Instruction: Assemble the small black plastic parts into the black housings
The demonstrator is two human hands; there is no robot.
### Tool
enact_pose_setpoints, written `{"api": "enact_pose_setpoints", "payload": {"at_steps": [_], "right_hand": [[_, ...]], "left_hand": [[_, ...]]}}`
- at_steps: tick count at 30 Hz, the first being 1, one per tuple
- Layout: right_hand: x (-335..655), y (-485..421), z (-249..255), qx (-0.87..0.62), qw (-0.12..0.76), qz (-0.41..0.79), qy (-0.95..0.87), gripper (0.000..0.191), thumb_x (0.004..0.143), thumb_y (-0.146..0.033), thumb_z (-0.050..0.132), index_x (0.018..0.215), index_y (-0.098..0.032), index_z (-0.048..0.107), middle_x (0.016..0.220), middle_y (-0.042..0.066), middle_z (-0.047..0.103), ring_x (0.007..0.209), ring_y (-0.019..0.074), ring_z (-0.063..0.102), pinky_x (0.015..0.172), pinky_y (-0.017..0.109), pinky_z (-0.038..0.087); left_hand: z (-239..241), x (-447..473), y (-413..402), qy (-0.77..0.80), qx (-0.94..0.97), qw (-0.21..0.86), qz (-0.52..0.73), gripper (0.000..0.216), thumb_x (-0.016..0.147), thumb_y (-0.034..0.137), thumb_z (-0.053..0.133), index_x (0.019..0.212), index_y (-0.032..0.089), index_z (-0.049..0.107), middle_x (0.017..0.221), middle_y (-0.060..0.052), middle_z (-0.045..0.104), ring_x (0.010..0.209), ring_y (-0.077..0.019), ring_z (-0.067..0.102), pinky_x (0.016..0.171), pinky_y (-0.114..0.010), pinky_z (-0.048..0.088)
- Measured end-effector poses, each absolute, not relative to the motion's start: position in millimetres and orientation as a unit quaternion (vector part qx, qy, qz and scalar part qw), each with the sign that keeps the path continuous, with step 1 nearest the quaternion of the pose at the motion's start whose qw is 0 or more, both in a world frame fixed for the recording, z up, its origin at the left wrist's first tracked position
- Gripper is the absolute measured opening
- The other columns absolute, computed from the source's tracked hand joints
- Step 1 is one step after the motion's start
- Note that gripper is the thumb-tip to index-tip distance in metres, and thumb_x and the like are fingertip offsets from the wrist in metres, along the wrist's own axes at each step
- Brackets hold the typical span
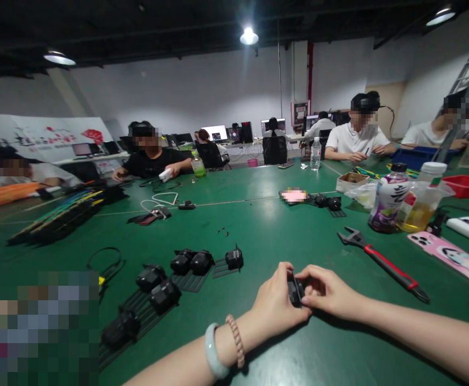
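Between my two hands is a small black plastic part [296,291], held just above or on the green table [258,225]; much of it is hidden by fingers. My left hand [277,295] wraps around its left side, thumb below. With thumb and fingertips, my right hand [325,289] pinches its right side. To the left lie several similar black housings with slotted flat plates, among them a pair [192,261], a single one [234,259] and a nearer one [122,327]. A few tiny dark pieces [223,231] lie beyond them.
Right of my hands lies an adjustable wrench [383,262] with a red handle. Beyond it stand a purple drink bottle [387,198] and a pink phone [452,257]. Cable bundles [65,214] lie at left. Several people sit around the table, one in black [154,158] opposite.
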State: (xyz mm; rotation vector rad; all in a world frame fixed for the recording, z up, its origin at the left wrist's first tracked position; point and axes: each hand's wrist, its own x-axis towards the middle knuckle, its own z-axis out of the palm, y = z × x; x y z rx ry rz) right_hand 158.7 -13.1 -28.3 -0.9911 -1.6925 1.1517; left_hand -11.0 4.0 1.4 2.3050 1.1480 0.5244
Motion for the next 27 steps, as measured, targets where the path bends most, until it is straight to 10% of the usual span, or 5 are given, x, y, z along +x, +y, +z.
{"api": "enact_pose_setpoints", "payload": {"at_steps": [27], "right_hand": [[139, -6, -30, -0.396, 0.425, 0.466, -0.667, 0.038, 0.060, -0.031, 0.068, 0.093, -0.017, 0.055, 0.082, 0.002, 0.049, 0.062, 0.0092, 0.051, 0.054, 0.021, 0.042]], "left_hand": [[-1, -31, 9, 0.429, 0.840, 0.265, 0.198, 0.059, 0.057, 0.037, 0.060, 0.106, 0.022, 0.032, 0.098, -0.006, 0.053, 0.085, -0.0223, 0.056, 0.069, -0.032, 0.043]]}}
